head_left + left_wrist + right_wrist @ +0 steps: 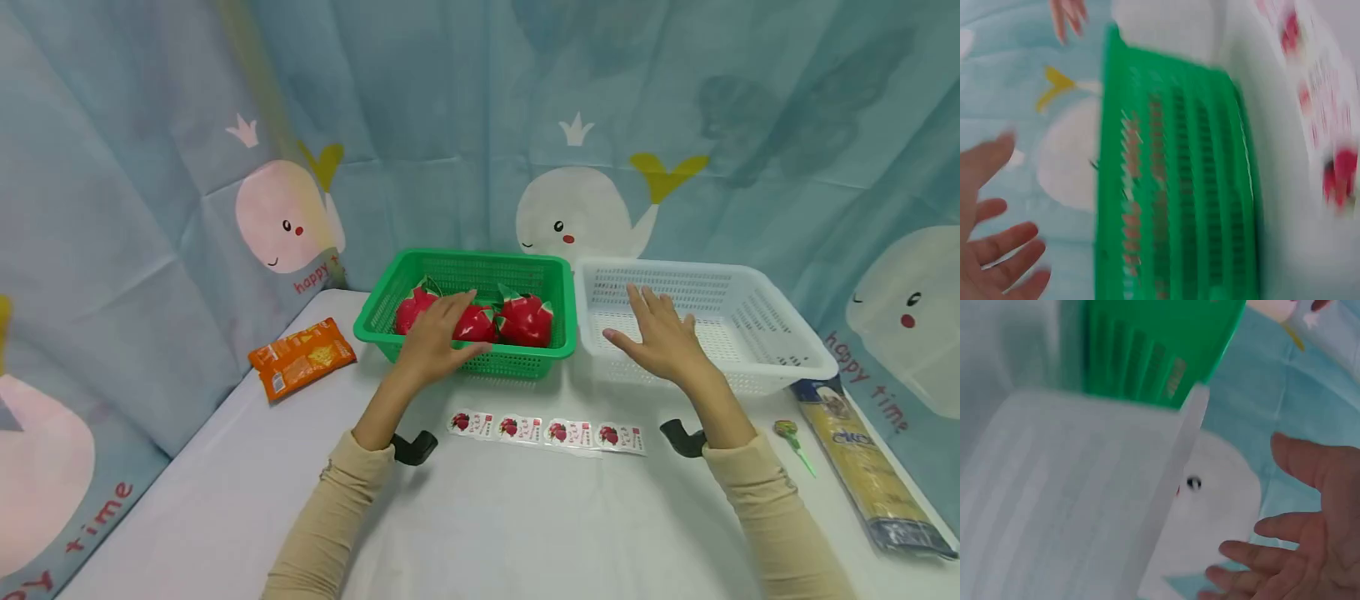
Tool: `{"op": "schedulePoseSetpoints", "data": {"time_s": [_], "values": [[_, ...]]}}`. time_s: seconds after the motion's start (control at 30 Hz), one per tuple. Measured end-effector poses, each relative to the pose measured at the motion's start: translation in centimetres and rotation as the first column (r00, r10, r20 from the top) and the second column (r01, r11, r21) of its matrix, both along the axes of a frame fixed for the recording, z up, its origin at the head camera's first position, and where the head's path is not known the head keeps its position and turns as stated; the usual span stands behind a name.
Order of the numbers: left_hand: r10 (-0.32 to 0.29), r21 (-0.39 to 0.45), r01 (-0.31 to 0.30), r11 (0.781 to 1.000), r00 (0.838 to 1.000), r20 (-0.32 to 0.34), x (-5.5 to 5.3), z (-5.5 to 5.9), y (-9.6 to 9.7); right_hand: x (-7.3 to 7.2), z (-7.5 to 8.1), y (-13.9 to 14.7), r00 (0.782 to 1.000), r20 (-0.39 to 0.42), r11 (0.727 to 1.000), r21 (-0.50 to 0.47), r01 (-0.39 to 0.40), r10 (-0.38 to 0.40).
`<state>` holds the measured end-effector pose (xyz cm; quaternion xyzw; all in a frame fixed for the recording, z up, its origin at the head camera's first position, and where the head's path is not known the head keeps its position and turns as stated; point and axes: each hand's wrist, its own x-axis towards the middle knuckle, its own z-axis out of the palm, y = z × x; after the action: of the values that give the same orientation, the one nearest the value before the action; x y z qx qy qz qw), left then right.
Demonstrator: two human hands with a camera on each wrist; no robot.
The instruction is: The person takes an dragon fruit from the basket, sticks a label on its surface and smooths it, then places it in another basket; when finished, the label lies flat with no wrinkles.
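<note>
My left hand [435, 337] is held over the front of the green basket [558, 354], fingers spread and holding nothing. Inside that basket lie several red dragon fruits [527, 321], partly covered by the hand in the head view. Over the front part of the white basket [795, 358] hovers my right hand [663, 337], its fingers also spread and nothing in them. The left wrist view shows the left fingers [1010, 240] apart from the green basket's wall [1179, 175]. In the right wrist view, the white basket's side [1072, 487] stands beside the right hand [1310, 531].
A strip of stickers with fruit pictures [532, 430] lies on the white table [525, 525] before the baskets. An orange snack packet [303, 358] is at left. On the right are a lollipop [791, 442] and a long pack of noodles [870, 467]. A curtain [450, 100] hangs behind.
</note>
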<state>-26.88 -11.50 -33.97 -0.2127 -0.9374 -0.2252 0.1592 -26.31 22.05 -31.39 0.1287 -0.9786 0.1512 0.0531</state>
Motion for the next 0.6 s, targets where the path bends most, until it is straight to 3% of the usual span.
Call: {"op": "schedulePoseSetpoints", "data": {"time_s": [0.03,0.07,0.13,0.2,0.27,0.3,0.33,0.37,0.4,0.43,0.5,0.53,0.6], "values": [[-0.038,0.129,0.036,0.991,0.999,0.011,0.2,-0.1,-0.1,-0.4,0.0,-0.7,0.999,-0.022,0.999,-0.032,-0.026,0.025],[-0.089,0.259,0.073,0.963,0.995,0.049,0.5,-0.3,-0.3,-0.9,0.0,-1.5,0.998,-0.039,0.997,-0.06,-0.051,0.049],[-0.204,0.488,0.094,0.868,0.962,0.179,0.9,-0.9,-0.8,-2.0,-0.1,-3.4,0.993,-0.071,0.988,-0.116,-0.104,0.096],[-0.288,0.634,0.001,0.773,0.891,0.35,1.1,-1.8,-1.3,-3.2,-0.4,-5.4,0.988,-0.08,0.977,-0.162,-0.141,0.129],[-0.355,0.706,-0.131,0.696,0.791,0.498,1.0,-2.9,-1.7,-4.3,-0.9,-7.3,0.986,-0.065,0.969,-0.181,-0.165,0.156],[-0.382,0.733,-0.198,0.651,0.749,0.541,0.9,-3.5,-1.9,-4.8,-1.2,-8.2,0.985,-0.053,0.967,-0.185,-0.174,0.167],[-0.4,0.756,-0.263,0.599,0.72,0.567,0.8,-4.0,-2.0,-5.4,-1.6,-9.0,0.983,-0.039,0.966,-0.187,-0.181,0.177],[-0.42,0.782,-0.321,0.534,0.702,0.575,0.7,-4.5,-2.0,-5.9,-1.9,-9.8,0.984,-0.018,0.968,-0.179,-0.177,0.177],[-0.443,0.808,-0.367,0.461,0.694,0.568,0.6,-4.9,-2.0,-6.3,-2.2,-10.4,0.985,0.002,0.971,-0.168,-0.168,0.171],[-0.464,0.833,-0.396,0.387,0.697,0.547,0.6,-5.3,-2.0,-6.7,-2.5,-11.0,0.986,0.017,0.974,-0.159,-0.159,0.164],[-0.471,0.866,-0.425,0.262,0.727,0.499,0.4,-5.7,-1.7,-7.5,-3.1,-12.0,0.991,0.041,0.984,-0.127,-0.122,0.128],[-0.465,0.878,-0.428,0.215,0.745,0.478,0.4,-5.8,-1.5,-7.9,-3.3,-12.4,0.993,0.056,0.99,-0.105,-0.095,0.102],[-0.445,0.89,-0.428,0.157,0.774,0.451,0.3,-5.9,-1.2,-8.6,-3.8,-13.1,0.996,0.08,0.998,-0.054,-0.045,0.05]]}}
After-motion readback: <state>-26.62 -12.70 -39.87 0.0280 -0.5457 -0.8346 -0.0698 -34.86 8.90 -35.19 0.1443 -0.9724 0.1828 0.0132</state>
